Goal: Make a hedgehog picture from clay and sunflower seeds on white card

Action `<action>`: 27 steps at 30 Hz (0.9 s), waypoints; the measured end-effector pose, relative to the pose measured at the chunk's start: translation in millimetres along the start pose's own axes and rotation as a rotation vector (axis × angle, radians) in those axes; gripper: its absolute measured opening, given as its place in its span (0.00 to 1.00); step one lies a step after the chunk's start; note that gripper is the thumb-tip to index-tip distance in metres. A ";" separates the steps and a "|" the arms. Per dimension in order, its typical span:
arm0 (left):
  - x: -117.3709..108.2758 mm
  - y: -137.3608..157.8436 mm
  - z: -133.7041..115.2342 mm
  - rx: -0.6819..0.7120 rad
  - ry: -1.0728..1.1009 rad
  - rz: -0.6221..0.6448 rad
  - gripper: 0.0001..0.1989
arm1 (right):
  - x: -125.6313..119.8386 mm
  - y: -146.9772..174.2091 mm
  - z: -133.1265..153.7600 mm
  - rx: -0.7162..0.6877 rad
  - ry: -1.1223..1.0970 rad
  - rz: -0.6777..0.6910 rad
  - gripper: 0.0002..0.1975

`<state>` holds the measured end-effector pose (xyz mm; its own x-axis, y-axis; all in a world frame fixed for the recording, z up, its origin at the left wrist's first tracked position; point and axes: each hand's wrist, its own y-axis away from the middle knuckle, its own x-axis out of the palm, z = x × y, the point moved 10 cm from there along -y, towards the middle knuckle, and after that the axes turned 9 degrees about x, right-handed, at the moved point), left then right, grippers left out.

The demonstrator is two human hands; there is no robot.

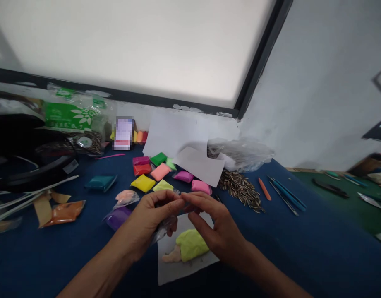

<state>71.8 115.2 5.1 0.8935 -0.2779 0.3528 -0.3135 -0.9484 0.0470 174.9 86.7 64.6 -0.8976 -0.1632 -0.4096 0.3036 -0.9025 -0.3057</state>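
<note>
My left hand [156,213] is closed on a crinkled clear plastic bag [161,231], part of which hangs below the palm. My right hand [216,221] meets it fingertip to fingertip, its thumb and fingers closed around the bag's other end; what the bag contains is hidden by my fingers. Beneath both hands lies a sheet of white paper [165,273]. On that sheet rests a flattened yellow-green clay shape [192,245] joined to a pale beige clay piece [172,254]. The right hand covers part of the yellow-green clay.
Several coloured clay packets, such as a yellow one [143,183] and a purple one [117,218], lie around the hands. Sunflower seeds [240,188] spill beside papers [174,134]. Blue tweezers [288,194] and an orange tool [264,189] are at right. White cables [32,194] cross the left.
</note>
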 end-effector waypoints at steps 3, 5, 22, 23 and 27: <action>0.8 1.8 0.2 -0.016 0.010 0.001 0.17 | -4.4 -1.0 -4.5 0.042 0.012 -0.033 0.15; 1.1 3.4 0.3 -0.036 0.009 -0.004 0.17 | -8.2 -2.1 -10.0 0.098 0.003 -0.055 0.12; 2.2 1.6 0.5 -0.018 -0.047 0.037 0.16 | -13.1 -2.9 -18.3 0.196 -0.025 -0.078 0.07; 2.6 1.7 0.6 -0.017 -0.046 0.040 0.16 | -13.0 -2.9 -17.7 0.193 -0.027 -0.076 0.08; 3.2 2.4 2.8 -0.026 -0.062 0.055 0.17 | -14.8 -3.1 -17.6 0.202 -0.046 -0.084 0.07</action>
<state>74.8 111.6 3.8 0.8926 -0.3391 0.2972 -0.3703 -0.9274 0.0539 192.9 98.9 56.4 -0.9321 -0.0983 -0.3487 0.1613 -0.9744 -0.1565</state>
